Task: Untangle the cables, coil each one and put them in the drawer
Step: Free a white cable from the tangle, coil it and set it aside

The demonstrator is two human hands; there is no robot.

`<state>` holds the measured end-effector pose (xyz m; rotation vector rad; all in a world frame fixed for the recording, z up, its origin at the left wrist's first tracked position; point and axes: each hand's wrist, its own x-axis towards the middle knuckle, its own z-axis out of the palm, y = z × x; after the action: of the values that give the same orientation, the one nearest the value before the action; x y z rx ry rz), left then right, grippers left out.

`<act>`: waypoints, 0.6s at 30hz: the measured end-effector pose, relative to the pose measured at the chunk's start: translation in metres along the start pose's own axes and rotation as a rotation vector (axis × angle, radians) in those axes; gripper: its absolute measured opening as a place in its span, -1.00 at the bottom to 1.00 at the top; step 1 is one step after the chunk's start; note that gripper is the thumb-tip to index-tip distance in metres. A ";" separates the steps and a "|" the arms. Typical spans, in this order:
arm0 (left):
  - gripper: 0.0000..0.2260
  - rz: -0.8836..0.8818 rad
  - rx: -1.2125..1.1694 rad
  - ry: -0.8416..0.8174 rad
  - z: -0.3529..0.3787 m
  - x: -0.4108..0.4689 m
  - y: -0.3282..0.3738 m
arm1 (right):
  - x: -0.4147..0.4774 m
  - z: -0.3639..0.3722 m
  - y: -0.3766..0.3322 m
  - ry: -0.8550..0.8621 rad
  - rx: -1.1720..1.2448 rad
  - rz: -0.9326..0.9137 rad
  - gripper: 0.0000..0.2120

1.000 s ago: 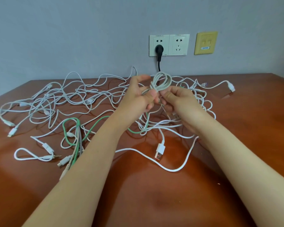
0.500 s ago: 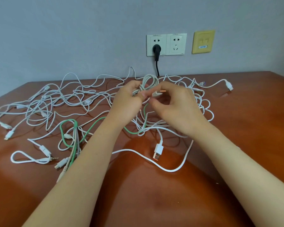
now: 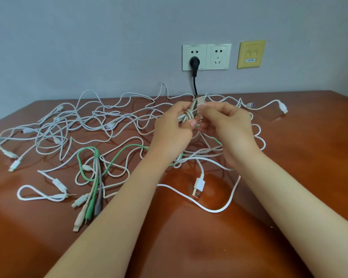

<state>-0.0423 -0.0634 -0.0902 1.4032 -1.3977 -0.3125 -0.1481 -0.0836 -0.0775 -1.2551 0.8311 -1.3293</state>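
The coil (image 3: 189,116), a pale cable wound into a small bundle with a wrap round its waist, is held in the air over the far middle of the table (image 3: 309,157). The left hand (image 3: 172,129) has its fingers curled round the bundle at its nine o'clock side. The right hand (image 3: 229,125), at three o'clock, pinches the plug end (image 3: 201,105) at the top of the bundle.

The likely failure is the wrap loosening. If the pinch slips before the plug end is tucked, the stiff turns could spring apart and drop into the heap below.

At six o'clock of the coil a green cable (image 3: 127,149) runs under the wrists. The loose white cables (image 3: 78,125) spread from nine o'clock round to three. Whether any strand of the coil is caught in them I cannot tell; lifting away fast could drag the heap along.

At twelve o'clock a black cord (image 3: 194,85) hangs from the wall socket (image 3: 218,57), close enough to snag. No drawer is in view.
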 end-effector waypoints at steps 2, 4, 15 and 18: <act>-0.72 -0.002 -0.040 0.004 0.002 -0.001 0.001 | 0.001 0.001 0.000 0.023 0.044 0.051 -0.87; -0.73 -0.022 -0.089 -0.004 0.003 -0.002 0.001 | 0.003 0.000 -0.001 0.023 0.043 0.071 -0.87; -0.64 0.042 0.015 -0.062 0.004 -0.003 -0.001 | 0.003 -0.005 0.000 0.030 0.000 0.086 -0.86; -0.63 0.065 0.023 -0.068 0.004 -0.003 0.002 | 0.003 -0.007 0.000 0.082 -0.093 -0.031 -0.87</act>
<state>-0.0473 -0.0623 -0.0921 1.3736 -1.5033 -0.3056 -0.1545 -0.0882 -0.0779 -1.2976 0.9440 -1.3875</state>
